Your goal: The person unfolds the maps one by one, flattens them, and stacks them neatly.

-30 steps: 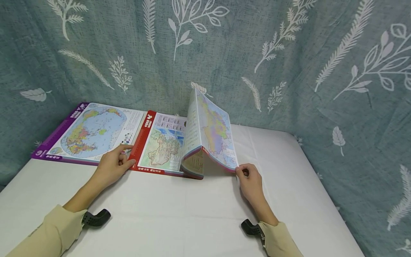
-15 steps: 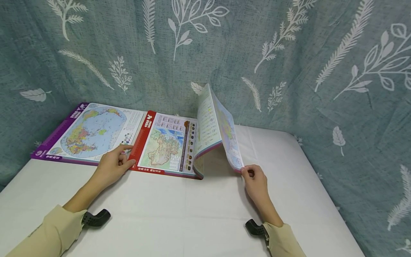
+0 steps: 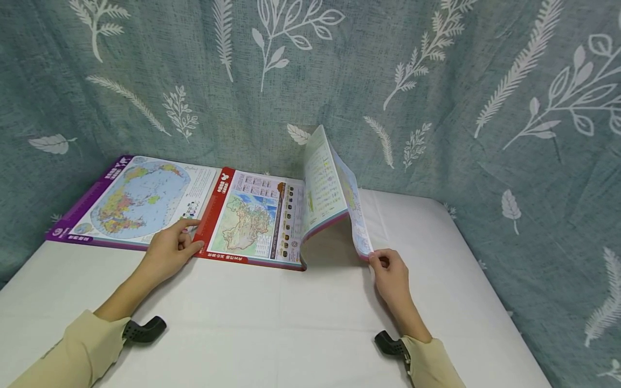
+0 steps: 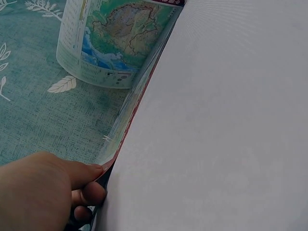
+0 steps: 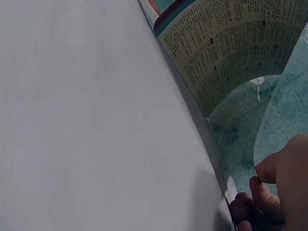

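Note:
A folding map [image 3: 245,221] with a red border lies partly flat in the middle of the table, its right part rising in a tent-like fold. In the head view my right hand [image 3: 392,272] pinches the near corner of the outer panel [image 3: 353,213], thumb against the curled fingers; its edge arcs up from them in the right wrist view. My left hand [image 3: 170,248] touches the red left border with index finger and thumb, the other fingers curled between. The left wrist view shows a digit of the left hand [image 4: 43,192] right at the map's corner.
A world map [image 3: 145,199] with a purple border lies flat to the left, its right edge close to the red border. White cloth [image 3: 271,328] covers the table. Behind hangs a teal leaf-patterned curtain [image 3: 310,81]. Each wrist carries a black device [image 3: 145,330].
My right hand has moved to the right with the map's corner, and the raised fold has shifted right, uncovering more of the flat panel. My left hand has stayed in place.

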Motion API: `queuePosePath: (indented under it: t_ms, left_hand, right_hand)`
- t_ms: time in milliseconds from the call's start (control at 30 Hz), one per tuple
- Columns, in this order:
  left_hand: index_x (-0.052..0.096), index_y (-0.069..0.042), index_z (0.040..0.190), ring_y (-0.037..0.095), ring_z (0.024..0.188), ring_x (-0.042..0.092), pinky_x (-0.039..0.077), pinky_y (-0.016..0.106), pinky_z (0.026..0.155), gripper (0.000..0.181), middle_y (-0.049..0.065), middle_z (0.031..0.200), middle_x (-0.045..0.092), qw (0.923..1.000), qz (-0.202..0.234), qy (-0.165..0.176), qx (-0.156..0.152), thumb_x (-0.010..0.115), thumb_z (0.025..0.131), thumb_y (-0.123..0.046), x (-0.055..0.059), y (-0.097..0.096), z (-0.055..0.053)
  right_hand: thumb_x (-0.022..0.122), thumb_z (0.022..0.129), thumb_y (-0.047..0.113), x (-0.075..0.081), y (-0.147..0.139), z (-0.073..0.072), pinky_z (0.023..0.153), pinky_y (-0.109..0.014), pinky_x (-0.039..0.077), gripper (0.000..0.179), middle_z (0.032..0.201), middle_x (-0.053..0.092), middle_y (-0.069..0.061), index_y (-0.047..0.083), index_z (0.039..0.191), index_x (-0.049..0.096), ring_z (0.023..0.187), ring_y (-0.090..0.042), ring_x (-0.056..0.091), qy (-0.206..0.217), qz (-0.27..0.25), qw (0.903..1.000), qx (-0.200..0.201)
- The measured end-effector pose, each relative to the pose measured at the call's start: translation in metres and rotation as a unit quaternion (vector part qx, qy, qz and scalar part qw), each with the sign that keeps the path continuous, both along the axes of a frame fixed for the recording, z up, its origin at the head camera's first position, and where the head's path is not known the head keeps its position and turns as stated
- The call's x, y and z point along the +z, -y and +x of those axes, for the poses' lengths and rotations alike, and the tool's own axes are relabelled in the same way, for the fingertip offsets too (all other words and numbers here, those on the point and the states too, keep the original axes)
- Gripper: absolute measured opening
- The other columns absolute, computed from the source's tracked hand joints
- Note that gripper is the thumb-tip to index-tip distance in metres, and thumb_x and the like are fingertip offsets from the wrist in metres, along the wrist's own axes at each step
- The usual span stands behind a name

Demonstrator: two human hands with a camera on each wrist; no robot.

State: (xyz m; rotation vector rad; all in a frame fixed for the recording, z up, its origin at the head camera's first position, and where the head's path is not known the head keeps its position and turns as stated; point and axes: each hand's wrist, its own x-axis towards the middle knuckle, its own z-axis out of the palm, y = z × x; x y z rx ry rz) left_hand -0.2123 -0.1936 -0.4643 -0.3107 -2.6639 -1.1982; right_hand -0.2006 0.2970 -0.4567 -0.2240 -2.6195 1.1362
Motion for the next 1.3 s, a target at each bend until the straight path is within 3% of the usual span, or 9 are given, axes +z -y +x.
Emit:
queuePosePath:
  t_ms: [300,800,1300]
  left_hand:
    - [0.057,0.002,0.142,0.008,0.058,0.04,0.034,0.029,0.064,0.052,-0.001,0.063,0.048,1.0,0.003,-0.001,0.0,0.077,0.096,-0.01,0.0,0.0,0.0]
    - [0.057,0.002,0.141,0.011,0.059,0.042,0.035,0.029,0.064,0.05,-0.001,0.063,0.049,1.0,-0.002,0.005,0.007,0.076,0.096,-0.01,-0.001,0.0,-0.001]
    - [0.057,0.002,0.141,0.01,0.059,0.041,0.034,0.029,0.064,0.05,-0.001,0.062,0.048,1.0,-0.004,0.003,0.006,0.076,0.096,-0.01,-0.002,0.0,-0.002]
  right_hand:
    - [0.064,0.104,0.015,0.0,-0.005,-0.001,0.079,-0.018,0.044,0.018,0.115,0.069,-0.019,-0.001,0.111,0.069,0.098,-0.022,0.061,-0.012,0.005,0.9998,-0.012]
    - [0.064,0.104,0.013,-0.004,-0.017,-0.002,0.078,-0.01,0.039,0.018,0.111,0.068,-0.019,-0.002,0.11,0.07,0.095,-0.021,0.061,-0.046,0.019,0.9985,-0.023]
    - [0.062,0.103,0.012,-0.004,-0.02,-0.003,0.088,-0.039,0.044,0.021,0.11,0.066,-0.024,-0.007,0.108,0.069,0.101,-0.034,0.061,-0.056,0.041,0.997,-0.036]
